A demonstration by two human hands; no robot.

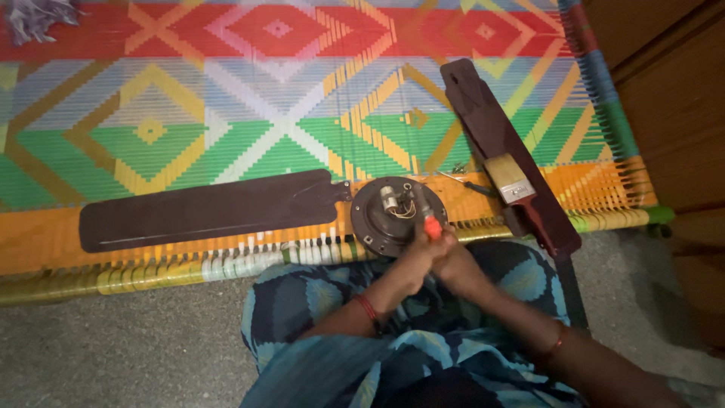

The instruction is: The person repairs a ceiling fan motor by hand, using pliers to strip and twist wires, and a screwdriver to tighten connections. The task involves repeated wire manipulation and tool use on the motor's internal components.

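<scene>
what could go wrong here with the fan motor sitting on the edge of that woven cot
1. The fan motor sits at the cot's front edge; pushing with the orange-handled screwdriver that both hands grip might tip it off.
2. The tip could slip onto the exposed wires and damage them.
3. The paintbrush rests loose on a detached blade that overhangs the edge; a knock may drop both.

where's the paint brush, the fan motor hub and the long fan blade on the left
paint brush (509, 180): head view, on its pale bristles and ferrule
fan motor hub (381, 219): head view, on the dark round plate left of the wiring
long fan blade (204, 210): head view, on the middle of its flat dark surface
</scene>
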